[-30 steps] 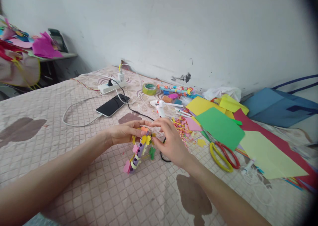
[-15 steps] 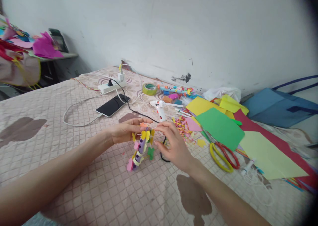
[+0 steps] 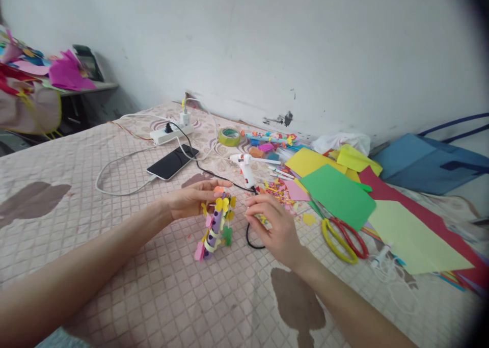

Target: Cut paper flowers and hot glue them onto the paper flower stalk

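Note:
My left hand (image 3: 193, 199) grips the upper end of a purple paper tube (image 3: 216, 224) with dark dots, a pale band wound around it, and pink, yellow, orange and green paper flowers stuck on. The tube stands tilted above the tablecloth, its lower end towards me. To its right, apart from it, is my right hand (image 3: 275, 226), thumb and fingertips pinched together. Anything between those fingertips is too small to make out. Beyond my hands a white glue gun (image 3: 246, 170) lies on its side, its black cord (image 3: 249, 238) looping down beside my right hand.
A phone (image 3: 171, 163) and a white power strip (image 3: 168, 134) with cables lie at the back left. Green tape (image 3: 229, 137) sits near the wall. On the right are scissors (image 3: 344, 241), coloured sheets (image 3: 336, 197), small paper scraps (image 3: 277, 191) and a blue bag (image 3: 431, 162).
My right hand has drawn away from the tube to the right, its fingers closing into a pinch. My left hand keeps its hold, and the tube has shifted slightly left.

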A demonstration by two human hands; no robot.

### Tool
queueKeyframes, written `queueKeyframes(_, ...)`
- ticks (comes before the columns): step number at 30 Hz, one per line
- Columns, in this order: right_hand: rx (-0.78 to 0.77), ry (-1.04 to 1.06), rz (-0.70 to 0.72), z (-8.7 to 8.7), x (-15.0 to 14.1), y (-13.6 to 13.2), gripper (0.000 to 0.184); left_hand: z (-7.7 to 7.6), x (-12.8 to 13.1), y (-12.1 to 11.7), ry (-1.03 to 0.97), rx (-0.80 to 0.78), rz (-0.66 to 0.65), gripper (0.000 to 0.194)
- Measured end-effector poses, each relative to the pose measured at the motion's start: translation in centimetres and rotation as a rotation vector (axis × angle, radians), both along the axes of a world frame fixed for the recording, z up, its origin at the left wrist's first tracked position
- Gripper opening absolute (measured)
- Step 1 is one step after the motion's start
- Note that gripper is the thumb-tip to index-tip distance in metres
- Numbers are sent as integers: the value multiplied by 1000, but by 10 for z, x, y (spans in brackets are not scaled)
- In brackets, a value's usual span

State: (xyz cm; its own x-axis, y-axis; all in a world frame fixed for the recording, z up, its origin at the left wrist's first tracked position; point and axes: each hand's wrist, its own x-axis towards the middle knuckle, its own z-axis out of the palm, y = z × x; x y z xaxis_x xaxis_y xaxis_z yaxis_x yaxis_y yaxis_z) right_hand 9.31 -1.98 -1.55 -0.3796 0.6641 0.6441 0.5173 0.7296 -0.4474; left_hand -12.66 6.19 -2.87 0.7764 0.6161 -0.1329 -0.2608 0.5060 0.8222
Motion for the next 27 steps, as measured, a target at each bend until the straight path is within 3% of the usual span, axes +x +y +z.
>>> queueKeyframes(6,-171,94,-94,2,16,-8,9,20,-7,4,67,66,44,32)
queueKeyframes(12,-329,214,-167,-1,31,-23,26,65,1,7,121,159,110,32)
queueKeyframes(15,-390,269,-185,4,32,-26,30,89,13,9,99,223,142,32)
queueKeyframes(20,-508,388,-136,26,30,-29,20,121,41,14,46,301,166,27)
queueKeyframes(27,-558,489,-156,38,40,-37,36,138,79,13,13,352,233,26)
